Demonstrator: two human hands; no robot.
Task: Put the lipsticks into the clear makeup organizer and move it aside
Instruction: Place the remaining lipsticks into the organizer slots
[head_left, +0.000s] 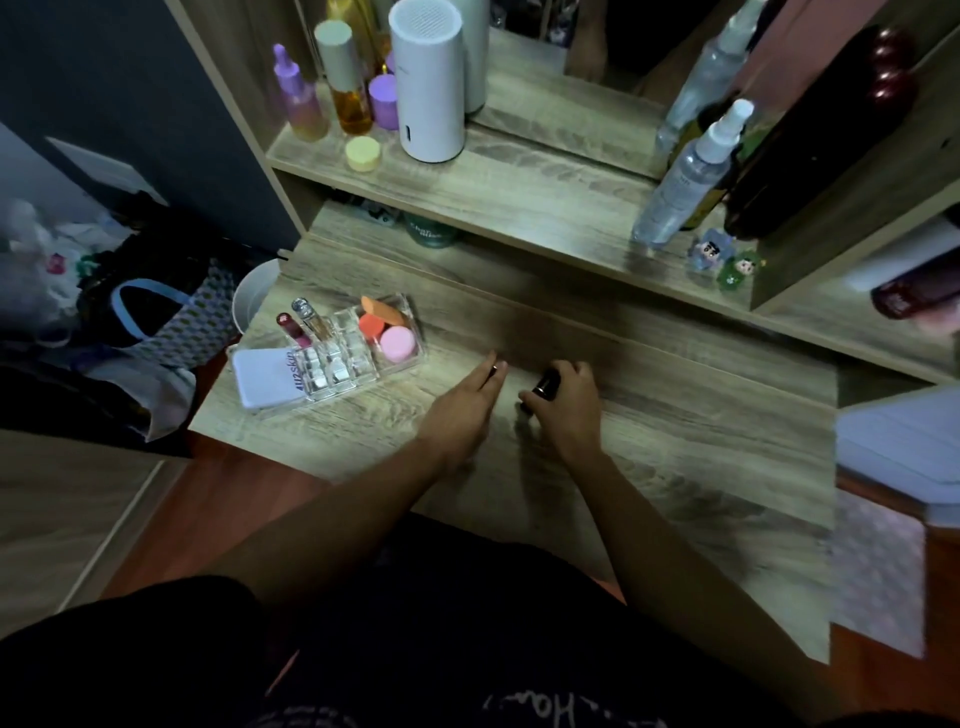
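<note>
The clear makeup organizer stands on the left of the wooden table. A red lipstick and a clear-capped tube stand upright in its slots; sponges and a pink puff fill its right compartment. My left hand rests low on the table, fingers around a small dark lipstick at its fingertips. My right hand is closed on a black lipstick, just right of the left hand. Both hands are to the right of the organizer.
A white compact lies against the organizer's left side. A raised shelf behind carries bottles, a white cylinder, a spray bottle and small figurines. Bags and a white bin sit on the floor to the left.
</note>
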